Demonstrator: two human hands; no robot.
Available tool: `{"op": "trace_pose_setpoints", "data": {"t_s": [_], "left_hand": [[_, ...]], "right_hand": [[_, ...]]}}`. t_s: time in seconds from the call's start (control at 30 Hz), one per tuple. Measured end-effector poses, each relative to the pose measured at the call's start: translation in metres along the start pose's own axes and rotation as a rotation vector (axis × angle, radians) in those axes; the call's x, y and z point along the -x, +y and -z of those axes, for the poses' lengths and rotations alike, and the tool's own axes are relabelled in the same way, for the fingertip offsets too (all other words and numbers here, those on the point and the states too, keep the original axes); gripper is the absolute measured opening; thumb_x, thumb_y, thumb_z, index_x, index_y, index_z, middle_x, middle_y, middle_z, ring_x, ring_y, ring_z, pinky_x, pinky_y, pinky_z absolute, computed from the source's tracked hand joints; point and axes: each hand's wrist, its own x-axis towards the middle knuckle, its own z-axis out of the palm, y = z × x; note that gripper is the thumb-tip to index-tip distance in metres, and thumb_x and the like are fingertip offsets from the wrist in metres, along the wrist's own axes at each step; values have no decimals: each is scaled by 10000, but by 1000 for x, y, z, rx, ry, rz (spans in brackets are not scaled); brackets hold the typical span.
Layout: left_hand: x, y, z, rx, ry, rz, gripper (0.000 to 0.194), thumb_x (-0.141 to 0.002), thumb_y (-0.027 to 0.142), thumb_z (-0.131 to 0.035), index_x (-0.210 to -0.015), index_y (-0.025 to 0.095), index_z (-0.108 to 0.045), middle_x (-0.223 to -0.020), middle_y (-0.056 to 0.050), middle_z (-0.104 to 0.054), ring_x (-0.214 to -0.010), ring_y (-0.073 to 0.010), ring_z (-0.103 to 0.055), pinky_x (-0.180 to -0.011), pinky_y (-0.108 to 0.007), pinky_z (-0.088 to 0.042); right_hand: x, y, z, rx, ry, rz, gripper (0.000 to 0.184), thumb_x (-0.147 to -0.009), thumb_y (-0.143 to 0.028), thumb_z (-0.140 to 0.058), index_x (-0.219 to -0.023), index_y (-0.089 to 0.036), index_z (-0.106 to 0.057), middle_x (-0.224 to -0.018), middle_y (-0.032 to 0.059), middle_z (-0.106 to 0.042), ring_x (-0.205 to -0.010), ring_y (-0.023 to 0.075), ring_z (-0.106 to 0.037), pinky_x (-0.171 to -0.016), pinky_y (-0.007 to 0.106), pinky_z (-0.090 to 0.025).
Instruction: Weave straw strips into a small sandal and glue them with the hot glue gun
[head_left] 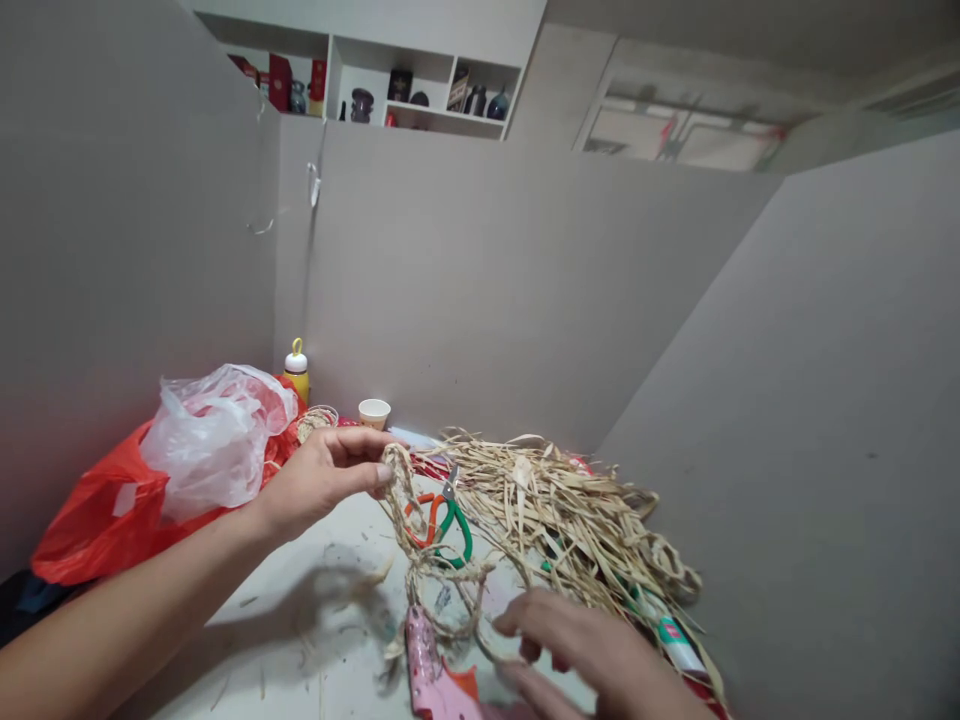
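Observation:
My left hand [334, 470] pinches the upper end of a braided straw cord [400, 480] between thumb and fingers, lifting it above the table. The cord hangs down and ends in loose loops lower down. At the lower right, my right hand [577, 640] has its fingers apart, close to the loops, and seems to hold nothing. Below the loops lies a pink glue gun [435, 680] with an orange trigger, partly cut off by the frame edge. Scissors [450, 520] with orange and green handles lie just behind the cord.
A heap of dry straw strips [555, 500] covers the right side of the white table [285, 620]. A red bag [105, 510] with a clear plastic bag [217, 430], a yellow bottle [297, 375] and a paper cup [373, 413] stand at the back left. Grey partitions [465, 270] surround the table.

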Motion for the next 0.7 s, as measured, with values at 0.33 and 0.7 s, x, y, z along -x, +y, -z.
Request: {"op": "trace_pose_setpoints", "data": {"t_s": [0.33,0.7], "left_hand": [[6,19,-17,47,-117,-106,241,-749,169,-781,-956,160,-659,-827,-5,-677,-752,-102,-624,-711,-234,-483],[-13,29,-40,-28,22,-157,264,-825,392,-701,-922,149,-668,-802,-29,-688,-655,-115,-636,-660,-258,-496]], "right_hand": [[-82,-33,7,-674,278,-239,190,-786,-359,-701,-749,-177,-740,-643,23,-661,-560,138,-563,-513,245,-458],[-87,-20,15,-827,458,-187,193,-753,-324,-739,-667,-165,-674,-587,-20,-589,-514,96,-488,-489,212,-402]]}}
